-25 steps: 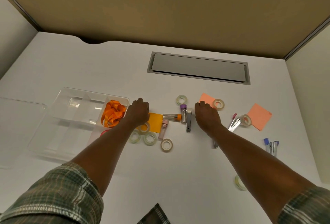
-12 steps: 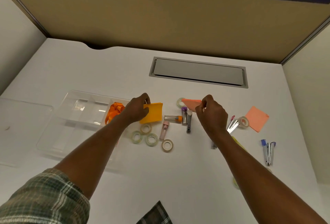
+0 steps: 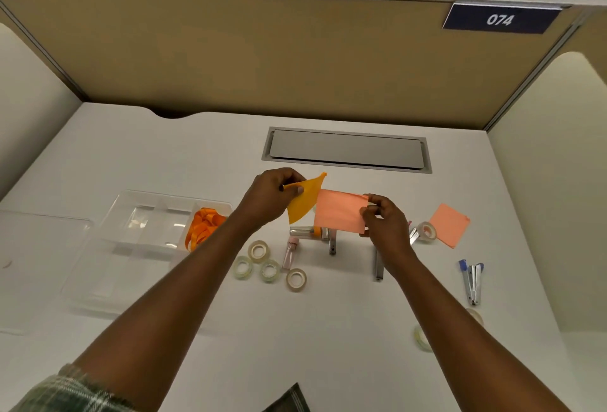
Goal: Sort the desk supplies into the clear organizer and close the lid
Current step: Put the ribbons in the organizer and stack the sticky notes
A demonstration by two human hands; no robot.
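My left hand (image 3: 267, 196) pinches an orange sticky note pad (image 3: 303, 200) lifted above the desk. My right hand (image 3: 384, 221) holds a pink sticky note pad (image 3: 340, 211) beside it, the two pads nearly touching. The clear organizer (image 3: 144, 237) lies at left with orange ribbon (image 3: 203, 226) in its right compartment. Its clear lid (image 3: 36, 267) rests further left. Several tape rolls (image 3: 269, 262) sit below my hands, next to a pink tube (image 3: 290, 250).
Another pink note pad (image 3: 448, 224) and a tape roll (image 3: 427, 231) lie at right. A blue stapler (image 3: 473, 282) lies near the right edge, a metal stapler (image 3: 377, 264) under my right wrist. A grey cable hatch (image 3: 346, 149) is set into the desk at the back.
Both hands picked the pads off the desk and raised them, moving toward each other. The camera tilted up, showing more of the partition.
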